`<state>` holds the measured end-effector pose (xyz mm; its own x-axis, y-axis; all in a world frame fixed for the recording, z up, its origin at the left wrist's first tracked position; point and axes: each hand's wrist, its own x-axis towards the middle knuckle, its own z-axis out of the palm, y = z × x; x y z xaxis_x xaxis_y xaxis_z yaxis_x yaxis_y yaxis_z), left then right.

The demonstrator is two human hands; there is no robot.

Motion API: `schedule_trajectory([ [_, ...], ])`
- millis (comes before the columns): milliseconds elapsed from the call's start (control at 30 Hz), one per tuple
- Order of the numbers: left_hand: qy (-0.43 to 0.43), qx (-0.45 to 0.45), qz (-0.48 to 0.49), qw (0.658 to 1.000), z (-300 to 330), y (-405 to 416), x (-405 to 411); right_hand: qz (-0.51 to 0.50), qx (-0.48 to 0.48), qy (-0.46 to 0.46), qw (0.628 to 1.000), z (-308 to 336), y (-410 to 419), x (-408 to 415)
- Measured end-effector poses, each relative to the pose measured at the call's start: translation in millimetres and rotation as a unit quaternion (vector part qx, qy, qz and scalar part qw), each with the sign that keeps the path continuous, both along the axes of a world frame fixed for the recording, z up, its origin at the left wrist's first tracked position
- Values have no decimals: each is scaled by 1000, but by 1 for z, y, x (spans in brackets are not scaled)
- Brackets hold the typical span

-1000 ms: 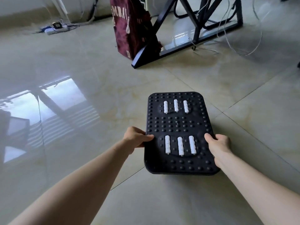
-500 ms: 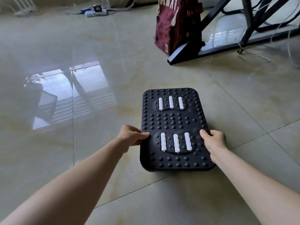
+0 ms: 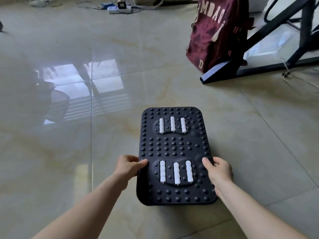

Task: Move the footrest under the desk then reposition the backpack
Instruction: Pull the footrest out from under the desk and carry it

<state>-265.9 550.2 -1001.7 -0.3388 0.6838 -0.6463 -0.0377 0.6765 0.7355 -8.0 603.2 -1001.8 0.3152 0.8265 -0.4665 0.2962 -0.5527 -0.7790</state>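
A black studded footrest (image 3: pixel 174 145) with two sets of white rollers is in the lower middle of the view, above the tiled floor. My left hand (image 3: pixel 128 165) grips its left edge and my right hand (image 3: pixel 218 169) grips its right edge, thumbs on top. A maroon backpack (image 3: pixel 214 30) with pale lettering stands upright at the upper right, leaning against the black desk frame (image 3: pixel 222 70).
The desk's black floor bar and legs run across the upper right, with loose cables (image 3: pixel 296 78) on the floor beside them. A white power strip (image 3: pixel 119 9) with plugs and wires lies at the far top. Glossy beige tiles (image 3: pixel 72 152) spread to the left.
The view has swung left, so the backpack and desk frame now sit further right. Both hands keep the same grip on the footrest, which stays in front of me.
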Motion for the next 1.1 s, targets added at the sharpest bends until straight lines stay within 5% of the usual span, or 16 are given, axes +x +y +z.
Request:
schedule_trajectory([
  [400, 112, -68, 15, 991, 13, 65, -88, 14, -106, -82, 991, 26, 87, -102],
  [1100, 131, -101, 43, 985, 18, 259, -187, 13, -134, -72, 988, 27, 278, -207],
])
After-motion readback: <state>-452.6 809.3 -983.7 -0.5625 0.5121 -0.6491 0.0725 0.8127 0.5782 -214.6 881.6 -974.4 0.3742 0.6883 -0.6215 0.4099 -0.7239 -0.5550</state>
